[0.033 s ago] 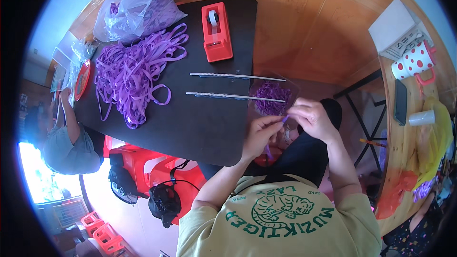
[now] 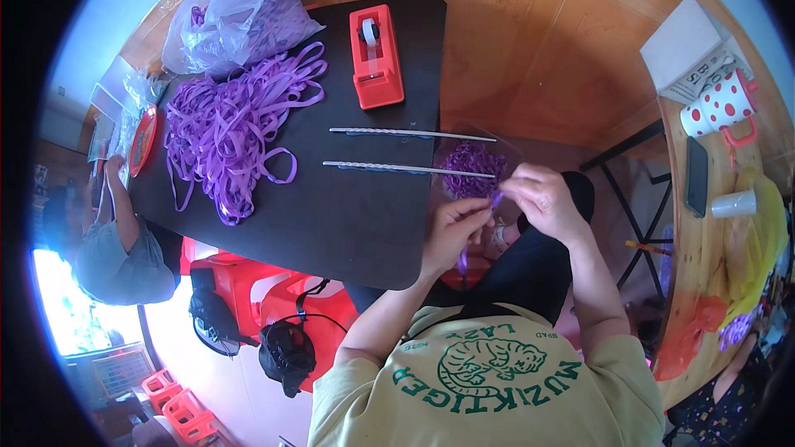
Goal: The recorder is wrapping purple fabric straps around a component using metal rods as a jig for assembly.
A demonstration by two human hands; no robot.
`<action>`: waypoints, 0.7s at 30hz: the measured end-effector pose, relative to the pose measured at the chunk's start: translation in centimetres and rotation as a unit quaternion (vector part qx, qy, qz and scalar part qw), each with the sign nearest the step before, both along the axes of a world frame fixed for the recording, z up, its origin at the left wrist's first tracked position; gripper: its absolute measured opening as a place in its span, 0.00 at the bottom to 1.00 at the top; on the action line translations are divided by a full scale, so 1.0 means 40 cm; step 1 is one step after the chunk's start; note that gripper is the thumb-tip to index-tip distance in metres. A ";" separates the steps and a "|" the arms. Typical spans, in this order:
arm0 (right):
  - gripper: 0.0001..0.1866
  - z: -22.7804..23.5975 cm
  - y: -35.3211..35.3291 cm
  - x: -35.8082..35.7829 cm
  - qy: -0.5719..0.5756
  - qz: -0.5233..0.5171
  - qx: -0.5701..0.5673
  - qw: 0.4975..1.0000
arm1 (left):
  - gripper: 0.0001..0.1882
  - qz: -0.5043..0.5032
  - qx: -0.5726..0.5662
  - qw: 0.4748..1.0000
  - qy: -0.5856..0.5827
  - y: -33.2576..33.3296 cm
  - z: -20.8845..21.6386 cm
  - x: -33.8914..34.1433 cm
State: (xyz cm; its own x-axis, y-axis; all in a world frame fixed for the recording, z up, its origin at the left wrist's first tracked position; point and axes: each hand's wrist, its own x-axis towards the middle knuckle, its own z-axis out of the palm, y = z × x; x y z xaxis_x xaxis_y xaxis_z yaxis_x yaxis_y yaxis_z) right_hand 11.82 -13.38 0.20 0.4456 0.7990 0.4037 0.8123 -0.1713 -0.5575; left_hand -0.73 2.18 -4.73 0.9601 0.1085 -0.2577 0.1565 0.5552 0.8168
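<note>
Just off the table's right edge, my two hands meet over my lap around a narrow purple ribbon (image 2: 497, 198). My left hand (image 2: 455, 232) is closed on it, and a loose tail hangs below that hand. The fingers of my right hand (image 2: 544, 203) pinch the ribbon's upper end. Beyond my hands, lower than the tabletop, a clear container (image 2: 512, 147) holds a heap of small purple folded pieces (image 2: 470, 167). Two metal chopsticks (image 2: 389, 167) lie side by side on the table and jut past its edge above the container.
On the dark table (image 2: 348, 223) lies a tangled pile of purple ribbon (image 2: 236, 132), beside a stuffed plastic bag (image 2: 228, 16) and a red tape dispenser (image 2: 378, 58). A wooden counter at right carries a spotted mug (image 2: 719, 106) and a phone (image 2: 696, 178). Another person (image 2: 124, 257) sits at left.
My right hand has shifted slightly upward, and more of the purple ribbon shows between my hands. The table things stay where they were.
</note>
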 end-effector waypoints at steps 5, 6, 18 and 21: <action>0.11 0.035 0.063 0.048 -0.134 -0.065 0.134 0.980 | 0.09 0.017 -0.006 0.999 -0.050 0.012 0.010 0.059; 0.12 0.035 0.074 0.059 -0.126 -0.055 0.162 0.977 | 0.09 0.046 0.012 0.995 -0.091 0.006 0.014 0.069; 0.22 -0.008 0.138 0.119 -0.008 -0.012 0.101 0.995 | 0.14 0.137 0.053 0.983 -0.110 -0.004 0.038 0.117; 0.22 -0.041 0.149 0.108 0.013 -0.026 0.115 0.993 | 0.13 0.169 0.101 0.970 -0.144 -0.012 0.045 0.123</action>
